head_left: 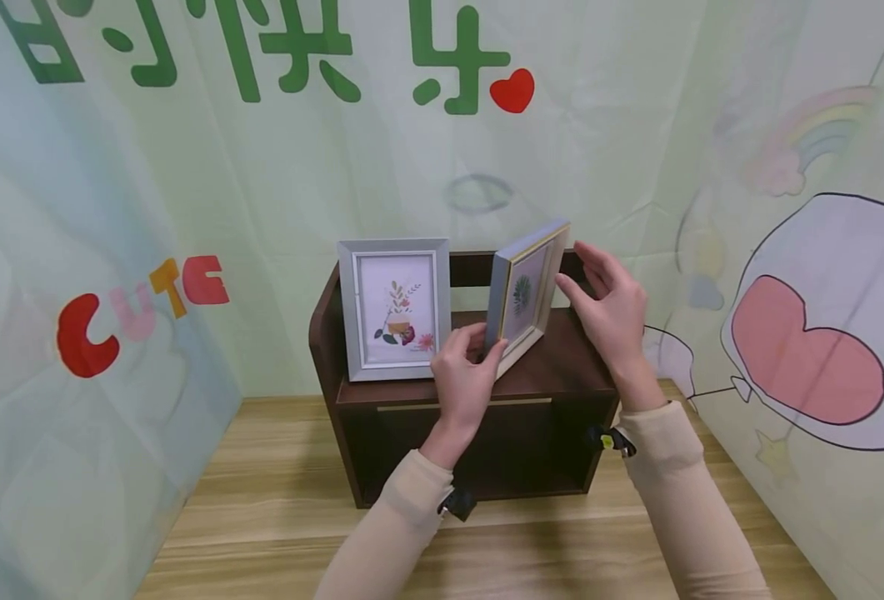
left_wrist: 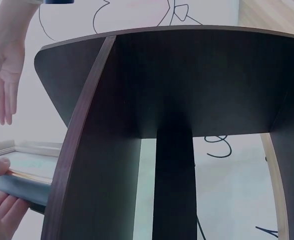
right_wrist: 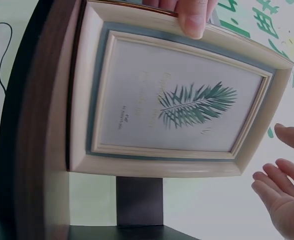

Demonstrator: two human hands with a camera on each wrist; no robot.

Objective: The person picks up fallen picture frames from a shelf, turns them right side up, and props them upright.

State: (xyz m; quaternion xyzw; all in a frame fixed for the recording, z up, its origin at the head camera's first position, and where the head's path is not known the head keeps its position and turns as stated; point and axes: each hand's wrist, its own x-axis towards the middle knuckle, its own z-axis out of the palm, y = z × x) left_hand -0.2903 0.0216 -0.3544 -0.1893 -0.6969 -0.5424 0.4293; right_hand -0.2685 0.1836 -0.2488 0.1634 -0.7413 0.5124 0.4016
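Note:
A cream picture frame (head_left: 526,287) with a green leaf print stands turned at an angle on the right part of a dark brown wooden shelf (head_left: 576,367). My left hand (head_left: 462,375) pinches its near left edge, thumb on the front and fingers behind, as the left wrist view also shows at the frame (left_wrist: 32,162). Beside the far edge, my right hand (head_left: 608,304) is held with fingers spread and nothing in its grasp. In the right wrist view the leaf frame (right_wrist: 181,100) shows its face, with the right hand (right_wrist: 286,190) apart from it.
To the left on the same shelf top, a silver-grey frame (head_left: 394,308) with a flower print leans upright. Below is an open compartment (head_left: 479,454). The unit stands on a wood-grain tabletop (head_left: 262,492), with printed cloth walls (head_left: 277,183) behind and at both sides.

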